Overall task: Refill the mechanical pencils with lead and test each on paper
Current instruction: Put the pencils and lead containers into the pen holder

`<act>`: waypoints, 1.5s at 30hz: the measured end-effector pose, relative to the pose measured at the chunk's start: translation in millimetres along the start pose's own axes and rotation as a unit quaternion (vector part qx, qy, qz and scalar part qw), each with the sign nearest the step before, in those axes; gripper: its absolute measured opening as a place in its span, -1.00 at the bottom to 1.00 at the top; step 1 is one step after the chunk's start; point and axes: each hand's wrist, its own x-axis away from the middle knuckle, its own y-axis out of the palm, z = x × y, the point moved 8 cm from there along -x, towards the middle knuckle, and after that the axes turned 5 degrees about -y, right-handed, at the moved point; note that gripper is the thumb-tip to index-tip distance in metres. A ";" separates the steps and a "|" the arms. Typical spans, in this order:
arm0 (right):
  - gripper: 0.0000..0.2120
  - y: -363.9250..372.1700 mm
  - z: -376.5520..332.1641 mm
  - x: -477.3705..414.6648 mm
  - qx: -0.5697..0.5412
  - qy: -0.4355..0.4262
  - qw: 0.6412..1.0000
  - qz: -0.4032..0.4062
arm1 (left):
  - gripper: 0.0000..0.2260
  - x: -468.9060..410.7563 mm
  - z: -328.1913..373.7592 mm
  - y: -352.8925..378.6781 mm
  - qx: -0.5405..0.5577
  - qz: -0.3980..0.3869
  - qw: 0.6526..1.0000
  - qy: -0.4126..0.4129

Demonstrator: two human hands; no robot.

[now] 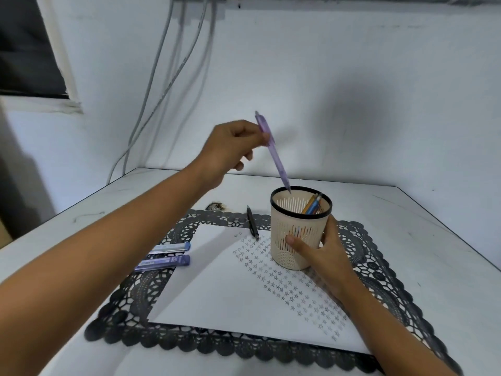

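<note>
Left grip [230, 147] is pinching the purple pencil [273, 153] near its clip, point down, tip hanging just inside the black rim of the cup [295, 234]. Right grip [322, 251] is wrapping round the cup's slotted plastic wall, steadying it on the star-marked paper [217, 294]. Whether the pencil is going in or coming out is unclear. Either way, the next move is calling for a straight path past the leaning pencils [314, 204]. A black pencil [252, 222] and two flat lead cases [168, 256] are lying at the paper's edges.
</note>
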 end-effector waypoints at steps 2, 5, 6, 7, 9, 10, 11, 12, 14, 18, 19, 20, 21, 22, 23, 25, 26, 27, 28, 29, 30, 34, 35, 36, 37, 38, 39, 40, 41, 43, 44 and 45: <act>-0.30 0.4 0.1 0.1 -0.005 0.000 1.000 0.000 | -0.95 2.8 -5.3 24.0 -0.054 -0.038 0.998 -0.009; -0.30 1.0 0.0 0.8 -0.010 0.001 1.000 -0.001 | -0.97 9.0 -13.7 56.7 -0.145 -0.104 0.984 0.001; -0.31 0.6 -0.9 0.9 -0.009 0.000 1.000 -0.001 | -0.97 11.6 -16.1 66.4 -0.181 -0.125 0.975 0.005; -0.32 0.8 -1.5 1.0 -0.007 -0.003 1.000 -0.002 | -0.94 14.2 -18.9 73.7 -0.221 -0.144 0.964 0.010; -0.36 0.1 -3.0 0.4 -0.006 -0.008 1.000 0.000 | -0.89 18.6 -22.9 85.6 -0.301 -0.174 0.937 0.020; -0.37 0.4 -3.7 0.3 -0.006 -0.009 1.000 0.000 | -0.89 19.9 -24.3 89.5 -0.337 -0.183 0.923 0.024; -0.38 0.6 -4.2 0.3 -0.003 -0.009 1.000 -0.002 | -0.89 20.4 -25.5 92.5 -0.367 -0.190 0.910 0.026; -0.38 1.0 -4.5 0.4 0.003 -0.009 1.000 -0.002 | -0.89 20.1 -26.9 95.0 -0.389 -0.199 0.899 0.025; -0.38 0.8 -5.3 0.7 0.010 -0.009 1.000 -0.003 | -0.90 18.7 -28.8 99.1 -0.413 -0.219 0.884 0.021; -0.35 0.1 -4.0 0.8 0.005 -0.006 1.000 -0.004 | -0.86 15.0 -25.8 97.0 -0.377 -0.226 0.898 0.027; -0.34 0.2 -3.7 0.6 0.003 -0.005 1.000 -0.004 | -0.85 13.0 -23.9 91.9 -0.338 -0.211 0.917 0.031; -0.34 0.4 -3.3 0.8 0.003 -0.004 1.000 -0.003 | -0.85 9.3 -22.4 84.2 -0.293 -0.185 0.937 0.038; -0.33 0.7 -2.7 0.6 0.001 -0.002 1.000 -0.003 | -0.87 4.6 -22.5 74.3 -0.251 -0.149 0.955 0.050; -0.32 1.0 -2.3 0.8 0.000 0.000 1.000 -0.003 | -0.90 -0.6 -25.4 63.4 -0.219 -0.109 0.968 0.061; -0.31 1.2 -1.7 0.5 -0.001 0.003 1.000 -0.003 | -0.93 -5.9 -32.0 52.6 -0.205 -0.072 0.974 0.066; -0.30 0.8 -0.7 0.4 0.002 0.004 1.000 -0.002 | -0.91 -13.6 -54.9 37.3 -0.239 -0.037 0.969 0.056; -0.30 1.1 -0.7 0.6 0.001 0.006 1.000 -0.003 | -0.87 -15.8 -70.2 33.8 -0.279 -0.044 0.958 0.046; -0.28 1.6 0.3 0.4 -0.006 0.010 1.000 -0.004 | -0.83 -16.5 -86.3 33.0 -0.326 -0.068 0.942 0.037; -0.27 2.1 0.9 0.3 -0.013 0.013 1.000 -0.006 | -0.79 -14.8 -102.0 35.0 -0.376 -0.106 0.920 0.035; -0.26 2.1 1.0 0.2 -0.016 0.013 1.000 -0.007 | -0.75 -11.1 -116.5 38.4 -0.428 -0.147 0.891 0.040; -0.25 2.0 0.7 0.3 -0.016 0.012 1.000 -0.007 | -0.69 -5.7 -129.5 42.2 -0.483 -0.183 0.855 0.048; -0.24 2.0 -3.9 0.9 -0.001 -0.005 1.000 -0.005 | -0.58 13.3 -154.5 54.4 -0.594 -0.242 0.761 0.101; -0.25 2.0 -4.7 1.2 0.003 -0.008 1.000 -0.005 | -0.61 15.5 -156.1 56.2 -0.597 -0.248 0.756 0.107; -0.26 2.2 -5.3 1.5 0.004 -0.008 1.000 -0.005 | -0.64 16.4 -156.1 56.9 -0.600 -0.250 0.752 0.114; -0.28 1.8 -4.4 1.3 0.003 -0.007 1.000 -0.005 | -0.68 16.5 -154.3 57.3 -0.605 -0.247 0.746 0.125; -0.29 1.9 -4.6 1.4 0.002 -0.007 1.000 -0.005 | -0.71 16.0 -151.2 57.0 -0.615 -0.238 0.738 0.141; -0.29 1.7 -4.6 1.5 0.002 -0.007 1.000 -0.004 | -0.74 15.8 -148.6 56.4 -0.625 -0.228 0.729 0.158; -0.29 2.0 -5.2 1.4 0.003 -0.008 1.000 -0.005 | -0.75 16.3 -145.7 56.0 -0.633 -0.219 0.722 0.175; -0.30 2.2 -5.6 1.3 0.004 -0.009 1.000 -0.005 | -0.76 17.5 -143.0 55.3 -0.637 -0.209 0.717 0.192; -0.32 2.3 -5.5 0.7 0.001 -0.010 1.000 -0.005 | -0.79 18.2 -134.8 52.7 -0.632 -0.176 0.717 0.235; -0.32 2.1 -5.1 0.5 0.000 -0.010 1.000 -0.005 | -0.80 16.7 -127.2 49.5 -0.617 -0.147 0.727 0.262; -0.33 2.1 -4.2 0.6 -0.002 -0.009 1.000 -0.007 | -0.82 14.8 -117.1 43.9 -0.593 -0.112 0.747 0.279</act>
